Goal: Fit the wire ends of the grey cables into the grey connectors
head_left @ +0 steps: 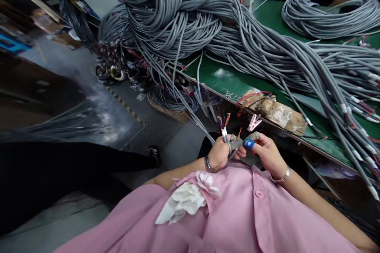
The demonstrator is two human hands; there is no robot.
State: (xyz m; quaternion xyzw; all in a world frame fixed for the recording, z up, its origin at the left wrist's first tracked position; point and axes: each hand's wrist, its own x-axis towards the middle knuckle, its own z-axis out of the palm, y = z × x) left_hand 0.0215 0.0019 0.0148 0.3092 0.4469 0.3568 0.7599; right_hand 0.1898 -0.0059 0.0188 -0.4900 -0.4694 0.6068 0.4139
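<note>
My left hand (221, 152) is closed around grey cables (204, 128), whose stripped ends with white wraps and coloured wires (225, 123) stick up above the fist. Grey covers sit on some of my fingertips. Close beside it, my right hand (268, 153) is closed in a pinch, with blue tape around the thumb. Its fingertips meet those of the left hand near a thin orange wire (239, 132); what exactly they pinch is too small to make out. Just beyond the right hand is a pink clip (254, 122) at the bench edge.
Thick bundles of grey cable (190, 35) cover much of the green bench (221, 73). A worn wooden block (282, 116) with red and black wires lies at the front edge. More cable coils (175, 99) lie below. A person's dark-clothed leg (118, 158) is at left.
</note>
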